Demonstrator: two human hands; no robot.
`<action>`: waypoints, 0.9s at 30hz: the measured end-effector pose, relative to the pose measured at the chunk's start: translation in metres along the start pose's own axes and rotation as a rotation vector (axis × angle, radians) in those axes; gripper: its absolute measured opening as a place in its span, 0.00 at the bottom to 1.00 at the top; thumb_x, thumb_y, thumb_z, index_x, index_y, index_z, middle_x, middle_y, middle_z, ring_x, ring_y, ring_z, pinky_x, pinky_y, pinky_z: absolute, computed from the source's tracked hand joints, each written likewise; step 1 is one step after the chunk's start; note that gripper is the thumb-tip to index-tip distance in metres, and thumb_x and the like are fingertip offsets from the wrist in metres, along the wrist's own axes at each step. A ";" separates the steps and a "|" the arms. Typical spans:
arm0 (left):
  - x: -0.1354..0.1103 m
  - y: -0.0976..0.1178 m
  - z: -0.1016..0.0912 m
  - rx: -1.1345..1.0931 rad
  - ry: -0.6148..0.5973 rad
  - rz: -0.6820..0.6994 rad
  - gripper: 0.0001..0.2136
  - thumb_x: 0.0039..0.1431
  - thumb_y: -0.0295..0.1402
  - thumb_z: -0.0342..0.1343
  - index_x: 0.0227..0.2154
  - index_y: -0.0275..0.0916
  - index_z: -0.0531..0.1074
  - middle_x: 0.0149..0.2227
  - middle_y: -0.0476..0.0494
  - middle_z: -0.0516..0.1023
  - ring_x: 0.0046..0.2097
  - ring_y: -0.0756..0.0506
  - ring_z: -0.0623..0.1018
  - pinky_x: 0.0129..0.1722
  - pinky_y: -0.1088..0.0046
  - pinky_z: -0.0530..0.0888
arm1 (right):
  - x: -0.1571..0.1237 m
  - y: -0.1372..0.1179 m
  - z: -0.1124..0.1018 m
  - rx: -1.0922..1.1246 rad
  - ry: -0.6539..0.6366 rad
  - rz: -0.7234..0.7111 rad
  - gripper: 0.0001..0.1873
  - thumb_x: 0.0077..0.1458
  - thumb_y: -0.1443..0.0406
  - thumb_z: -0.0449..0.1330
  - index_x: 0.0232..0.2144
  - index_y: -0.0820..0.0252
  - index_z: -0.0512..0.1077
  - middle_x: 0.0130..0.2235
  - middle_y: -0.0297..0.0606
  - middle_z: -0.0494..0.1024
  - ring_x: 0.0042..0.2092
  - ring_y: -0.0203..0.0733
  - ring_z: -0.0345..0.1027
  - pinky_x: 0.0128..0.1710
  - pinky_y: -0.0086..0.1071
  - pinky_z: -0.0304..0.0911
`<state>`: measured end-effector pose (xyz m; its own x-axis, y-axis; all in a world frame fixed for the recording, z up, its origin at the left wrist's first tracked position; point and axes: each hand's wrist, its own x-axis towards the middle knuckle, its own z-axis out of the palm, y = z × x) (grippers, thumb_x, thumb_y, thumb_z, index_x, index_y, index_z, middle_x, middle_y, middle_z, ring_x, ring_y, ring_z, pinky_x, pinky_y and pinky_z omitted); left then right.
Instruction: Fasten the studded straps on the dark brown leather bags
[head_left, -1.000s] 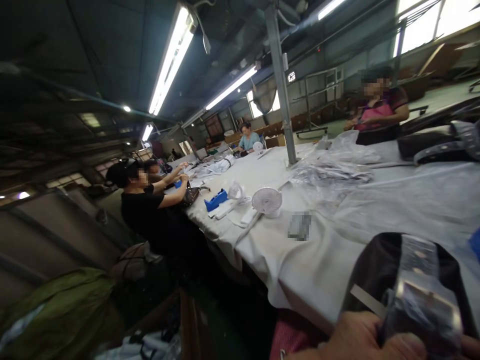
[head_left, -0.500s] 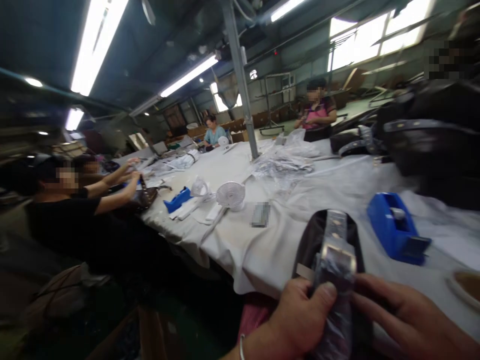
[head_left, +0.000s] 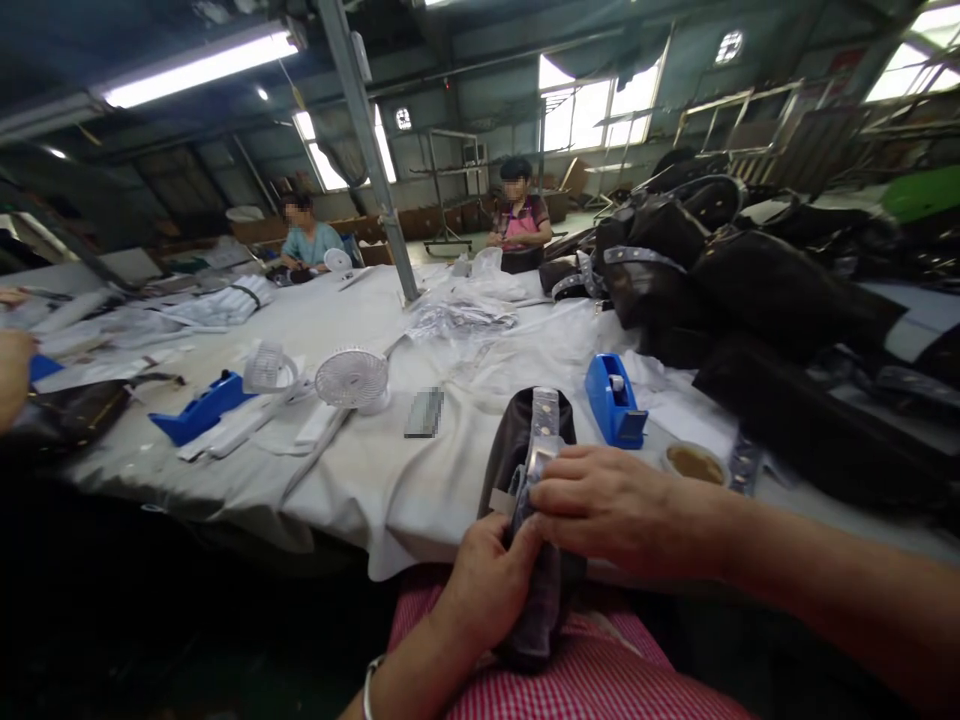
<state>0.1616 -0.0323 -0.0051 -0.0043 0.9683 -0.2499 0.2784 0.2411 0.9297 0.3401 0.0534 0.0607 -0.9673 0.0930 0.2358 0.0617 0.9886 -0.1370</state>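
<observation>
I hold a dark leather bag upright at the table's near edge, over my lap. A studded strap wrapped in clear plastic runs down its front. My left hand is closed around the lower part of the bag and the wrapped strap. My right hand comes in from the right, its fingers curled over the strap just above the left hand.
A blue tape dispenser and a small dish sit right of the bag. Dark bags are piled at the right. Two small white fans, another blue dispenser and plastic wrappers lie on the white cloth. Other people sit around it.
The view has swung to the right, away from the person in black. My right hand has moved in from the right onto the strap; the left hand keeps its grip.
</observation>
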 end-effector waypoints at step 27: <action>-0.009 -0.002 0.002 -0.078 -0.164 -0.064 0.13 0.55 0.41 0.58 0.35 0.39 0.82 0.28 0.48 0.74 0.28 0.49 0.69 0.27 0.74 0.64 | 0.014 0.007 0.052 0.594 0.071 0.546 0.11 0.55 0.63 0.61 0.41 0.51 0.79 0.38 0.38 0.82 0.38 0.45 0.77 0.38 0.30 0.71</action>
<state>0.1632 -0.0422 -0.0055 0.1386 0.9288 -0.3437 0.2069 0.3122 0.9272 0.3138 0.0557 0.0130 -0.8193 0.5716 0.0460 0.3602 0.5755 -0.7342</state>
